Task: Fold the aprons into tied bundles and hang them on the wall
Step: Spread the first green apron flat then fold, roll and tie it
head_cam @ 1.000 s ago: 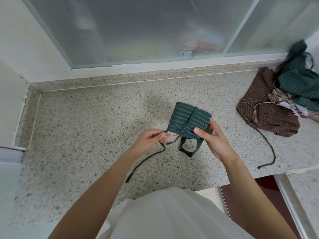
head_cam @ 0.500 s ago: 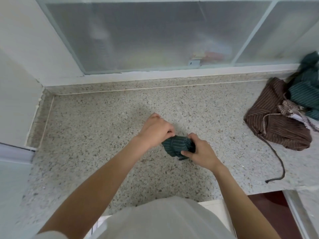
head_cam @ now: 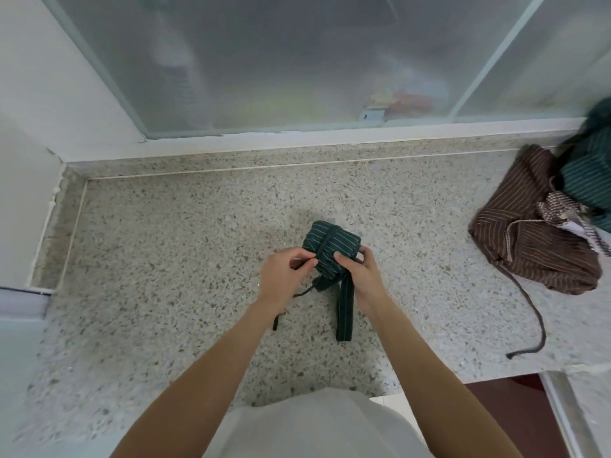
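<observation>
A dark green striped apron bundle [head_cam: 332, 244], folded small with a strap wrapped across it, sits between my hands above the speckled counter [head_cam: 165, 259]. My left hand [head_cam: 284, 277] pinches the thin tie at the bundle's left edge. My right hand [head_cam: 362, 274] grips the bundle's near right side, thumb on top. A wide green strap [head_cam: 344, 312] hangs down from the bundle toward me, and a thin dark tie trails under my left wrist.
A crumpled brown striped apron [head_cam: 535, 246] lies at the right, its long cord [head_cam: 529, 312] trailing to the counter's front edge. Another green striped apron [head_cam: 588, 173] is heaped behind it. A frosted sliding window [head_cam: 297, 61] runs along the back; a wall closes the left.
The bundle has turned so its striped top and wrapped strap show again, after being covered by both hands. The wide strap now hangs toward me.
</observation>
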The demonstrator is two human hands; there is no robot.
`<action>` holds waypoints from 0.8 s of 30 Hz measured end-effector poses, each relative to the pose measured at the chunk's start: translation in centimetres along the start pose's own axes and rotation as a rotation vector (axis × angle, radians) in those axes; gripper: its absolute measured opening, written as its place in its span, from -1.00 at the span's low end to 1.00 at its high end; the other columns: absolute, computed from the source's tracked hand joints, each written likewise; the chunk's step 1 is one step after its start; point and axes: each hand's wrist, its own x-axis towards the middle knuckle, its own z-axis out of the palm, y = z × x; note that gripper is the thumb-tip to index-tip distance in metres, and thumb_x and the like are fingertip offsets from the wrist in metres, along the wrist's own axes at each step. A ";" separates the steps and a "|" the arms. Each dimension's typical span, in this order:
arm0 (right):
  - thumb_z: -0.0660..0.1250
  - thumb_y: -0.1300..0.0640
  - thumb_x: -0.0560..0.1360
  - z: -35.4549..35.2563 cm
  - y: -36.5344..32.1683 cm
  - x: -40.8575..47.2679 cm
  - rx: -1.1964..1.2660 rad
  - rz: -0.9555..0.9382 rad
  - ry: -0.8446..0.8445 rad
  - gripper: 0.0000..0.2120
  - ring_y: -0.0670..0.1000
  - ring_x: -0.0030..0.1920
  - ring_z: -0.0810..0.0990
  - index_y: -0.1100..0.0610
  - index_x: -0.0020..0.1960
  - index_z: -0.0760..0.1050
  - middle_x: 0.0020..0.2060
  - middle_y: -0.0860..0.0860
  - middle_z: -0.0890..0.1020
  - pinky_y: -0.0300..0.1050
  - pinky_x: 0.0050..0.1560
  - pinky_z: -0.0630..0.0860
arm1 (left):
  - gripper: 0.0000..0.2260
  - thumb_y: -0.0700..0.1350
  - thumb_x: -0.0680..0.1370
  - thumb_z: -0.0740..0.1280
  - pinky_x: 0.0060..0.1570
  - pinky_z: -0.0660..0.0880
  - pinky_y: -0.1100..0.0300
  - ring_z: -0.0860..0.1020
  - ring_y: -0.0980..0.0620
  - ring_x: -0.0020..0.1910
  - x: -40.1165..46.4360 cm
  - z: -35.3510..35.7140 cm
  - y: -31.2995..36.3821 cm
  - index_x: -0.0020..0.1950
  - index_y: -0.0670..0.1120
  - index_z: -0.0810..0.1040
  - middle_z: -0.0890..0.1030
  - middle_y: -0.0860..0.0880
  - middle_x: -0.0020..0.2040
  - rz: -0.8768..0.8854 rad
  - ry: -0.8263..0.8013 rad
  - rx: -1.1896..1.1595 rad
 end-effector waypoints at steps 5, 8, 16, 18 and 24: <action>0.39 0.04 0.48 -0.2 1.0 4.0 -0.264 0.001 0.117 -0.51 0.03 0.06 0.56 0.15 0.30 0.28 0.15 0.10 0.55 -0.12 -0.02 0.55 | -0.93 -0.14 0.47 0.42 -0.12 0.46 0.43 0.59 0.24 -0.16 2.7 2.9 -1.2 -0.07 -0.04 0.66 0.67 0.08 -0.14 -0.167 0.028 -0.028; 0.38 -0.11 0.45 -1.7 1.1 5.3 -0.711 -0.115 0.190 -0.37 0.10 0.22 0.48 0.16 0.38 0.27 0.24 0.10 0.50 0.05 0.20 0.47 | -0.90 -0.11 0.48 0.41 -0.05 0.49 0.35 0.58 0.18 -0.10 3.8 4.1 -1.4 -0.03 -0.03 0.66 0.64 0.12 -0.12 -0.166 -0.005 0.001; 0.35 0.25 0.48 -2.2 -2.1 6.9 -1.083 -0.908 -0.069 -0.84 0.00 -0.01 0.52 0.17 0.06 0.57 -0.05 0.05 0.61 -0.23 -0.01 0.46 | -0.82 -0.16 0.51 0.38 -0.11 0.35 0.45 0.56 0.03 -0.09 5.7 5.2 -2.2 0.09 -0.07 0.65 0.65 -0.03 -0.05 0.072 -0.111 0.193; 0.40 0.25 0.44 -1.8 -2.0 7.8 -1.247 -0.967 -0.207 -0.87 0.04 -0.07 0.56 0.18 -0.01 0.59 -0.10 0.07 0.63 -0.19 -0.04 0.48 | -0.82 -0.19 0.50 0.38 -0.09 0.40 0.45 0.60 0.03 -0.09 5.3 4.9 -2.6 0.08 -0.08 0.64 0.67 -0.03 -0.05 0.074 -0.055 0.172; 0.50 0.16 0.33 -0.9 -2.3 8.9 -1.725 -1.108 -0.193 -0.88 0.09 -0.22 0.59 0.07 -0.19 0.58 -0.26 0.02 0.61 -0.03 -0.03 0.45 | -0.82 0.03 0.51 0.28 -0.18 0.47 0.10 0.53 -0.02 -0.18 3.8 4.8 -4.4 -0.15 -0.01 0.63 0.58 0.01 -0.18 0.170 0.149 0.573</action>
